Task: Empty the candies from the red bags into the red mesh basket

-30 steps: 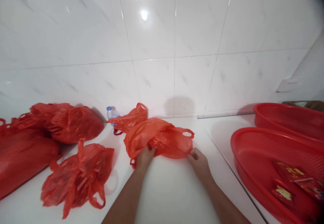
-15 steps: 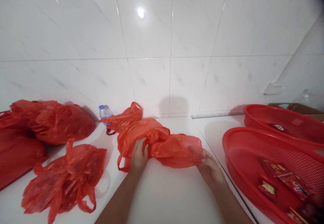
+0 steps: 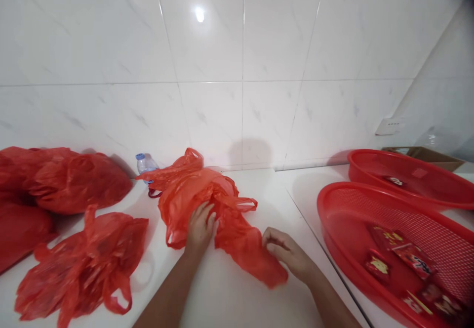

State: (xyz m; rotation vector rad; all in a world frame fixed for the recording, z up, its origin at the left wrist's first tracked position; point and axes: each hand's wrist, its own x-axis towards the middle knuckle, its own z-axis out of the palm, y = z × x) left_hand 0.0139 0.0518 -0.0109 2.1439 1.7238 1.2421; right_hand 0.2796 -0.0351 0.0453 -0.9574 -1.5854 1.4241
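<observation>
A thin red plastic bag [image 3: 246,249] lies on the white table, its closed end slanting toward the front right and its loop handle toward the back. My left hand [image 3: 201,226] is closed on crumpled red plastic at the middle of the pile, its fingertips partly hidden in the folds. Curled fingers of my right hand [image 3: 281,249] are at the right edge of the slanting bag; whether they pinch it cannot be made out. More crumpled red bags [image 3: 188,189] sit behind and left of my left hand.
Filled red bags [image 3: 85,182] stand at the left, with a loose handled bag [image 3: 89,264] in front. A blue-capped bottle [image 3: 142,164] is by the wall. Red baskets [image 3: 340,219] at the right hold small packets [image 3: 413,259]. A cardboard box [image 3: 437,160] is behind.
The bag that stretched rightward between my hands now slants down toward the front, narrower. My right hand has moved left. The whole view has shifted slightly.
</observation>
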